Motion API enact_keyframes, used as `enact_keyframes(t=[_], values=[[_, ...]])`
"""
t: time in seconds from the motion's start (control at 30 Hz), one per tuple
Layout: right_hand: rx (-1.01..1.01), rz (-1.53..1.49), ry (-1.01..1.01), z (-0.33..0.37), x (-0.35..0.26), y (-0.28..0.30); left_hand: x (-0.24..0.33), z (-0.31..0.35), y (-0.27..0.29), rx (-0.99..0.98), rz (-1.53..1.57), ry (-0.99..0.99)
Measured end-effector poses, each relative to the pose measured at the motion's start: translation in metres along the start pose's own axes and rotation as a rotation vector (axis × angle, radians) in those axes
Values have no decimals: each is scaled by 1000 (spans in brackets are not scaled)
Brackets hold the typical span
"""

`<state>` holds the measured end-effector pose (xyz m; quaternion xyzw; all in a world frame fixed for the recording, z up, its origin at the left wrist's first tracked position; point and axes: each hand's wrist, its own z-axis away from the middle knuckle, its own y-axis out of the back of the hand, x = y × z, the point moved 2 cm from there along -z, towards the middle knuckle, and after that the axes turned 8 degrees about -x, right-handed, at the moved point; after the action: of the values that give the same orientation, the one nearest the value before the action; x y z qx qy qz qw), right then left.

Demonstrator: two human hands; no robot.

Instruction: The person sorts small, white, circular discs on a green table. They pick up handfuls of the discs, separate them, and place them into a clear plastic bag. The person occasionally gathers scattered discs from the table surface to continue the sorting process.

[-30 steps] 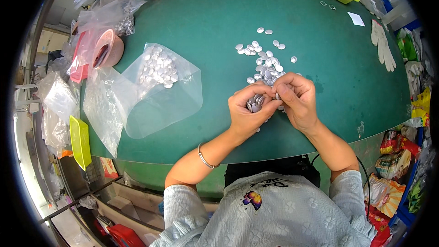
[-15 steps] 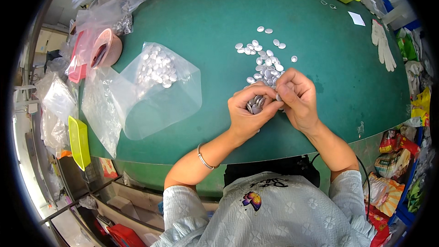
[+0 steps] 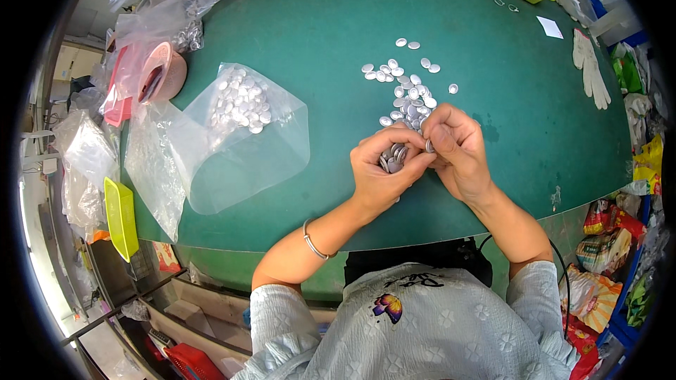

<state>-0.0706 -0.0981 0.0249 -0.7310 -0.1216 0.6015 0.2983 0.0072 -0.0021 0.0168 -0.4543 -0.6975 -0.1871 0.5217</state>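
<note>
The left hand (image 3: 374,181) curls into a loose cup, its fingers closed around a small handful of silvery discs (image 3: 392,160), several of them standing on edge. The right hand (image 3: 461,155) meets it at the fingertips, thumb and forefinger pinching a single disc (image 3: 429,146) that shows its rim; whether the left fingertips also touch this piece cannot be told. Just beyond the fingers, a scatter of loose discs (image 3: 413,93) lies on the green table (image 3: 338,35), thickest close to the knuckles and thinner farther out. Well to the left of the fingers, a clear plastic bag (image 3: 282,158) lies flat with a heap of similar discs (image 3: 243,102) inside it. Far off to the right of the fingers rests a pale glove (image 3: 590,70). The step in hand appears to be handling the discs one by one, the left palm serving as holder while the right fingers work a piece at its edge. The next move likely calls for a light, precise pinch from the right fingers, with the left palm staying cupped so that the handful does not spill.
</note>
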Motion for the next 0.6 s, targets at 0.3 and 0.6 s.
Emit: enact_keyframes(t=[0.3, 0.6], values=[[-33, -29, -4, 0, -3, 0, 0, 4, 0, 16, 153, 134], [-3, 20, 3, 0, -5, 0, 0, 4, 0, 5, 149, 150]])
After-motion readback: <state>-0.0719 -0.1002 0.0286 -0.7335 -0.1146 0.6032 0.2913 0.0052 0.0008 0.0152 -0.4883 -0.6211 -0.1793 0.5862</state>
